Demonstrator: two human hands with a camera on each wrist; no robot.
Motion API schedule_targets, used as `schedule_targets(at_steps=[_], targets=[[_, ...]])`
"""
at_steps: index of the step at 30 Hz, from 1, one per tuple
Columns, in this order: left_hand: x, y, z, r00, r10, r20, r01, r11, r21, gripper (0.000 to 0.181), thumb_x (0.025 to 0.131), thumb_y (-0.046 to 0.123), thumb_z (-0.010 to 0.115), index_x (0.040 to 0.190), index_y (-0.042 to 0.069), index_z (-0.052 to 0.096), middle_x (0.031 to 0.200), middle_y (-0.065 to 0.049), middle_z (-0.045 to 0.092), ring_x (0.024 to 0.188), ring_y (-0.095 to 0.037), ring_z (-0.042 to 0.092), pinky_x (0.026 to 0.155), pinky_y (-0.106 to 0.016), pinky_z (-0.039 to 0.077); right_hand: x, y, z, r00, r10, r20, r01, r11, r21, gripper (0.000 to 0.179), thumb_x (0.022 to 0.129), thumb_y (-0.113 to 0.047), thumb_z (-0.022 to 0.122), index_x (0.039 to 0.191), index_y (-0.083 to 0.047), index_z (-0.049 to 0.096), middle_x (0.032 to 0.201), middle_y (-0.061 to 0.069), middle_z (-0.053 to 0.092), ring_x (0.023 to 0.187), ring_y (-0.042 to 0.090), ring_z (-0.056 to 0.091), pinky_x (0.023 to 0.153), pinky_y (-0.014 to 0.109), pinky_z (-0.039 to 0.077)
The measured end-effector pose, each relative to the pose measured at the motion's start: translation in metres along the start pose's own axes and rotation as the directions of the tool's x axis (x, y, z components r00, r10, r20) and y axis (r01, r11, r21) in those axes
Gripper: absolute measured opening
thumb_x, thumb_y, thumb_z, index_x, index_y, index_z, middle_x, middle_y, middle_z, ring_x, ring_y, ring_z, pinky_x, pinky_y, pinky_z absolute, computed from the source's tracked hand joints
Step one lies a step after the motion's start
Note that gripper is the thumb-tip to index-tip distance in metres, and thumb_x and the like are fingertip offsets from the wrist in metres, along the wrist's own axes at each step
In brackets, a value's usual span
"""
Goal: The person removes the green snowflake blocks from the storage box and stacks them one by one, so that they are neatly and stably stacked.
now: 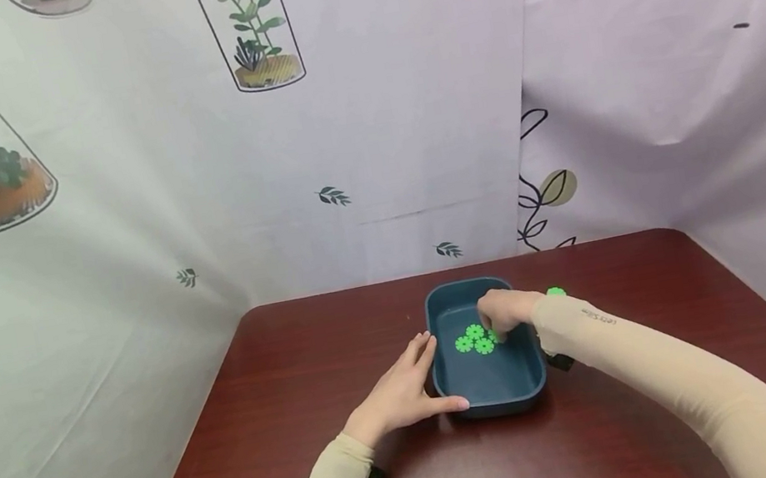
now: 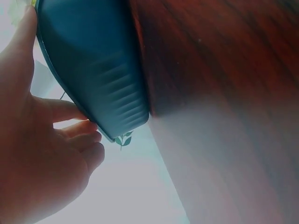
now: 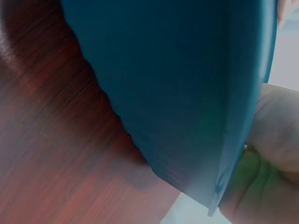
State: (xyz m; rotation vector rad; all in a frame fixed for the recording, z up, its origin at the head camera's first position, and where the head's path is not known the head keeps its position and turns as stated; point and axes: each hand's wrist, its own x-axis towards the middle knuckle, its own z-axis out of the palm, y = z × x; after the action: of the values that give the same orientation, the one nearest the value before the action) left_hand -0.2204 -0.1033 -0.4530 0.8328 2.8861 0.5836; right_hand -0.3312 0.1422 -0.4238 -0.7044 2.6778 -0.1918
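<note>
A dark blue rectangular tray [image 1: 494, 385] stands on the table. Inside it lies a small cluster of bright green notched plastic discs [image 1: 484, 346], shaped like snowflakes. My left hand [image 1: 401, 391] rests at the tray's near left corner, fingers spread along the left rim and thumb on the near rim. In the left wrist view, the left hand's fingers touch the tray wall [image 2: 107, 70] from outside. My right hand [image 1: 506, 309] reaches over the right rim, its curled fingers pinching a green disc [image 1: 495, 335] beside the cluster. Its fingertips are hidden in the right wrist view.
Another green disc [image 1: 555, 291] lies outside the tray, partly hidden behind the right wrist. The reddish-brown table [image 1: 299, 371] extends around the tray. A pale printed cloth [image 1: 372, 131] hangs behind the table's back edge.
</note>
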Motion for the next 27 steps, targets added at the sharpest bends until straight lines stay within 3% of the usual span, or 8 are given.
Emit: schedule_targets(at_steps=[4, 11, 21, 27], targets=[[0.000, 0.000, 0.000, 1.000, 0.000, -0.003, 0.000, 1.000, 0.011, 0.118, 0.078, 0.081, 0.063, 0.160, 0.006, 0.024, 0.166, -0.008, 0.020, 0.150, -0.024, 0.026, 0.111, -0.043, 0.039, -0.001, 0.002, -0.002, 0.999, -0.034, -0.026, 0.035, 0.999, 0.027, 0.022, 0.079, 0.006, 0.078, 0.095, -0.008, 0.072, 0.091, 0.003, 0.067, 0.077, 0.017, 0.059, 0.072, 0.035, 0.056], [0.000, 0.000, -0.002, 1.000, 0.003, -0.008, -0.003, 1.000, 0.018, 0.117, 0.078, 0.080, 0.064, 0.160, 0.006, 0.024, 0.166, -0.008, 0.021, 0.150, -0.023, 0.027, 0.112, -0.043, 0.039, -0.003, 0.006, -0.010, 0.980, -0.168, -0.101, 0.172, 0.985, 0.029, 0.011, 0.085, 0.003, 0.073, 0.089, -0.007, 0.073, 0.084, -0.001, 0.067, 0.071, 0.012, 0.058, 0.067, 0.030, 0.053], [-0.001, 0.001, -0.002, 1.000, -0.015, 0.001, 0.015, 1.000, 0.009, 0.119, 0.077, 0.082, 0.063, 0.161, 0.008, 0.024, 0.166, -0.006, 0.021, 0.150, -0.023, 0.028, 0.111, -0.043, 0.040, -0.013, 0.005, -0.035, 0.966, -0.190, -0.173, 0.212, 0.970, 0.119, 0.007, 0.088, 0.000, 0.070, 0.090, -0.007, 0.072, 0.083, -0.002, 0.069, 0.074, 0.012, 0.063, 0.069, 0.031, 0.054], [-0.002, 0.001, -0.001, 1.000, -0.020, 0.002, 0.020, 1.000, 0.001, 0.119, 0.076, 0.084, 0.061, 0.161, 0.008, 0.023, 0.167, -0.005, 0.020, 0.150, -0.023, 0.028, 0.111, -0.044, 0.040, -0.026, 0.002, -0.063, 0.937, -0.204, -0.283, 0.246, 0.961, 0.123, 0.005, 0.091, -0.003, 0.069, 0.095, -0.005, 0.071, 0.087, 0.002, 0.072, 0.082, 0.016, 0.067, 0.073, 0.036, 0.055]])
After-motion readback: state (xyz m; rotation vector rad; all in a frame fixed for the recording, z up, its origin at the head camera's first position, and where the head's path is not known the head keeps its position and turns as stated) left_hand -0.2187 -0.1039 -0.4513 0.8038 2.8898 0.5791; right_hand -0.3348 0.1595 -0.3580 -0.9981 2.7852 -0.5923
